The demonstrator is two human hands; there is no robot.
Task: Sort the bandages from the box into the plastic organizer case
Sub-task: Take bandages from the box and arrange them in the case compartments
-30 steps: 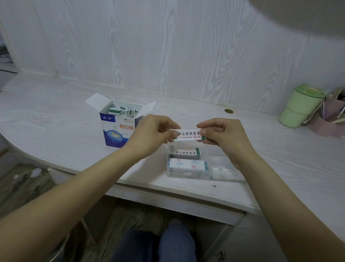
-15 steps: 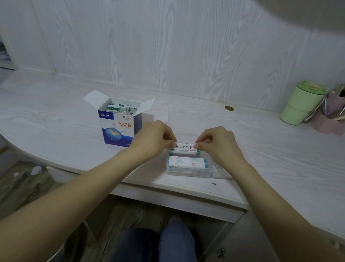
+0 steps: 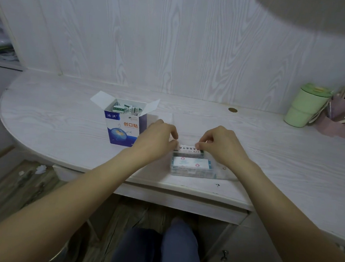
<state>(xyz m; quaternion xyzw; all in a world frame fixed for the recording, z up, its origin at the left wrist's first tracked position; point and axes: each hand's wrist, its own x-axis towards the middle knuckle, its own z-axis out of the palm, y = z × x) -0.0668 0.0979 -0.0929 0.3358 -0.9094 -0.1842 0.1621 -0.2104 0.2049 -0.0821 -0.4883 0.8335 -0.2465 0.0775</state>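
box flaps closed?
No, the box stands with its top flaps spread open, and wrapped bandages show inside.

A pale wood-grain desk (image 3: 65, 122) with a rounded left end carries an open blue bandage box (image 3: 124, 130) standing upright left of centre. Just right of it, near the front edge, lies a clear organizer case (image 3: 193, 169). At far right stand 1 green cup (image 3: 305, 108) and a pink pen holder (image 3: 337, 121), touching.
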